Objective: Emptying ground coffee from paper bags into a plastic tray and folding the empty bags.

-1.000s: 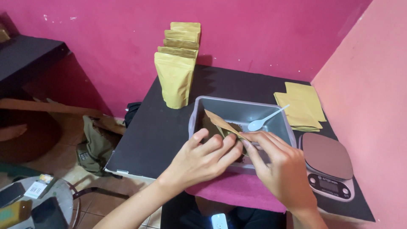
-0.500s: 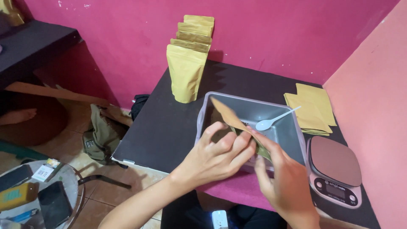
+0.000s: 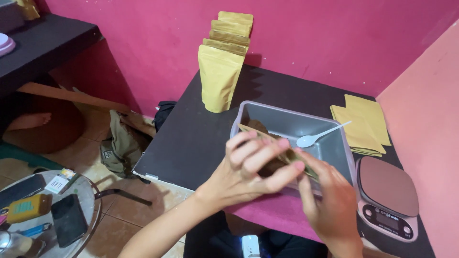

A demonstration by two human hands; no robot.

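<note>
Both hands hold one tan paper pouch [image 3: 260,134] over the near edge of a grey plastic tub [image 3: 291,125]. My left hand [image 3: 248,167] grips the pouch from the left, fingers spread across its face. My right hand [image 3: 330,205] pinches its right end from below. Most of the pouch is hidden behind the fingers. A white plastic spoon [image 3: 318,136] rests inside the tub, its handle leaning on the right rim.
A row of several upright tan pouches [image 3: 222,71] stands at the back of the black table [image 3: 191,138]. Flat tan pouches [image 3: 361,124] lie at the right, near a small kitchen scale [image 3: 387,196]. Phones lie on a round table [image 3: 48,205] at lower left.
The camera has come closer and shifted. My hands have kept hold of the pouch and drawn it slightly toward the tub's near edge.
</note>
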